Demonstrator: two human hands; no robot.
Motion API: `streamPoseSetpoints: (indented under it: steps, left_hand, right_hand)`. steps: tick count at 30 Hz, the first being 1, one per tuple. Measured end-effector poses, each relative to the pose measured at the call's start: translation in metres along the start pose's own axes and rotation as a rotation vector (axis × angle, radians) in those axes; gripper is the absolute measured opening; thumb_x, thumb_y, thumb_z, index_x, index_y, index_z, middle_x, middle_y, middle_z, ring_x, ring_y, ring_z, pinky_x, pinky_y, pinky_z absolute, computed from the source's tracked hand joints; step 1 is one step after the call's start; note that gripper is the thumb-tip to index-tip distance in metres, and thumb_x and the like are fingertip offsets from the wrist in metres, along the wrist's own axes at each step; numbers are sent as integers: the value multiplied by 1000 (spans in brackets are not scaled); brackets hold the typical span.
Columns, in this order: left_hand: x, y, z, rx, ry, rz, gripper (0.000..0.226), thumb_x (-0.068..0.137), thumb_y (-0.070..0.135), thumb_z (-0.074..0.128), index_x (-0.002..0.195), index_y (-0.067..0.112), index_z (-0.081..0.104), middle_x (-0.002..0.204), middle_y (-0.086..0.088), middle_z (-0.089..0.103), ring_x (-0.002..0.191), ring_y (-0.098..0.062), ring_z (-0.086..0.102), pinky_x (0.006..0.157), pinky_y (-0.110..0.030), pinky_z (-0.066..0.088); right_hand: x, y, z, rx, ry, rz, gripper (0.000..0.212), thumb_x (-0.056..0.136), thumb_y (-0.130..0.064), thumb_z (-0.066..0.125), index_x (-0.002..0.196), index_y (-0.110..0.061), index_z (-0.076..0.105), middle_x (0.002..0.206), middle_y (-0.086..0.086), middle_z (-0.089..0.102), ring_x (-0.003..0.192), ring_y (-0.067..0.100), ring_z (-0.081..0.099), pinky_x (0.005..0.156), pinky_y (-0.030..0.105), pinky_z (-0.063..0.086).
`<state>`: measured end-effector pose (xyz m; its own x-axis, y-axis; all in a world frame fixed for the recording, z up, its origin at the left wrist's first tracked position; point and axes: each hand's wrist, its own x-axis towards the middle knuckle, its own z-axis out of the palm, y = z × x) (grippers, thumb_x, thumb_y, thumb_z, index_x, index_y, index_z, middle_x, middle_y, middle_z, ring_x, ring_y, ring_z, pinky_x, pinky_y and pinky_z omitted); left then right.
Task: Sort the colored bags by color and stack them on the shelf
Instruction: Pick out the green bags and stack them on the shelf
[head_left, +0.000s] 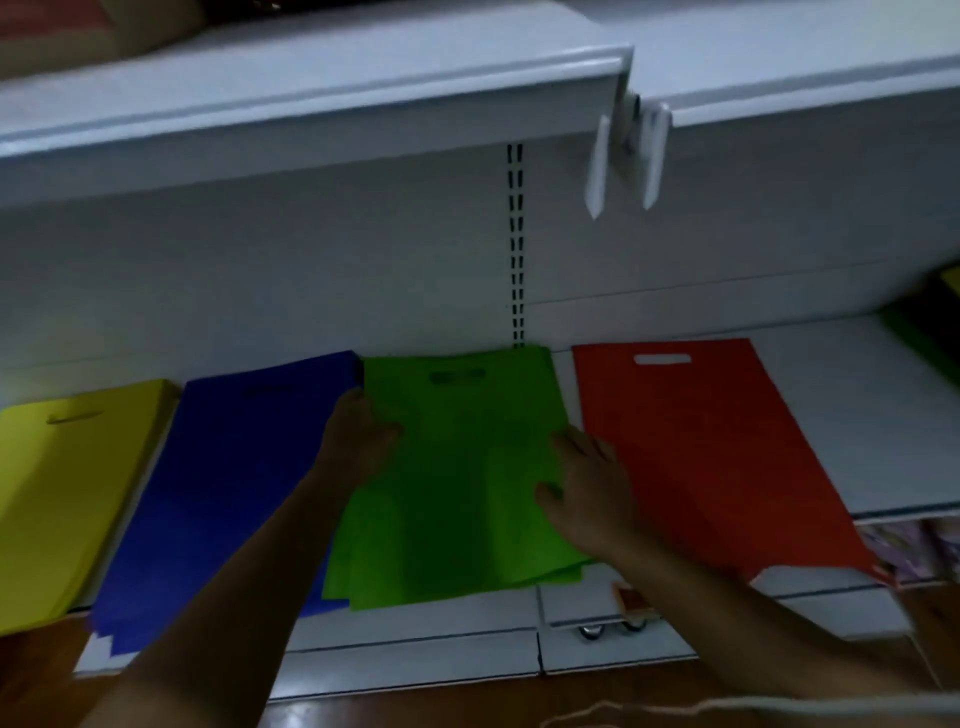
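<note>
Four flat piles of bags lie side by side on the white shelf (841, 415): yellow bags (57, 493) at the far left, blue bags (218, 483), green bags (457, 483) in the middle and a red bag (717, 447) on the right. My left hand (358, 441) rests with straight fingers on the left edge of the green pile. Flat on the pile's right edge lies my right hand (592, 488), fingers spread. Both forearms reach in from below.
A second white shelf (311, 104) overhangs above, with two white brackets (623, 156) hanging at its joint. More green and yellow bags (930, 332) show at the far right edge. Below the shelf's front lip is a brown floor (467, 706).
</note>
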<state>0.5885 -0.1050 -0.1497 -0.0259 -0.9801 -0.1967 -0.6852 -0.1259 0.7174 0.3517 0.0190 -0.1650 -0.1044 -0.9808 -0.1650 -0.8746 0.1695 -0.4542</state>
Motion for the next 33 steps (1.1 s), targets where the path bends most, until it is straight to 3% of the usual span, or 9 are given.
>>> streamPoseSetpoints:
  steps: [3,7,11,14,16,19,25,30,33]
  left_hand:
    - [18,-5,12,-26,-83,65,34,71,8,63,104,2,60,91,-17,65,69,-31,66,54,-47,55]
    - [19,2,21,7,-57,102,43,78,-2,63,116,16,54,100,0,62,79,-8,62,49,-14,48]
    - [18,35,27,32,-5,164,19,85,3,62,96,19,59,96,-4,58,92,-27,62,65,-31,54]
    - [18,76,42,98,-22,210,48,92,21,61,137,13,47,142,-11,41,124,-29,48,86,-30,47]
    - [14,109,57,102,-31,251,58,93,29,60,144,12,39,149,-10,35,130,-27,42,92,-27,42]
    - [2,166,83,137,-56,356,58,93,36,59,142,11,42,147,-12,40,132,-28,42,106,-34,35]
    - [-52,285,154,114,-110,517,55,93,44,55,140,17,45,145,-9,44,130,-26,45,106,-41,40]
    - [-117,374,224,34,-164,578,58,91,45,57,140,17,45,144,-4,46,129,-22,46,107,-34,38]
    - [-151,421,265,22,-202,617,59,92,45,56,142,16,43,145,-4,45,128,-21,46,104,-28,36]
  right_hand:
    - [9,10,7,-82,-44,17,67,97,-44,46,153,-17,19,163,7,0,149,28,-2,121,43,11]
    - [12,20,7,-101,-30,10,69,97,-47,46,154,-21,16,163,7,-8,149,28,-8,120,44,3]
    - [7,31,-12,-43,37,17,73,97,-47,46,155,-23,9,163,3,-4,149,25,-2,119,40,8]
    - [-2,48,-36,-40,89,35,71,98,-46,44,155,-21,11,163,4,1,149,26,3,119,42,14]
    - [-12,66,-55,-46,120,62,70,98,-47,43,154,-20,11,163,3,2,149,25,5,119,40,14]
    - [-32,100,-85,-60,177,107,71,98,-47,43,155,-18,12,163,5,4,148,26,8,119,39,15]
    - [-88,189,-148,-70,261,185,70,99,-47,41,155,-19,10,163,5,1,148,26,9,118,39,14]
    - [-134,264,-203,-130,260,242,68,100,-47,39,155,-21,8,163,3,-1,148,25,8,118,40,17]
    - [-162,305,-231,-154,368,227,69,95,-47,45,152,-12,24,160,12,15,142,33,25,113,44,30]
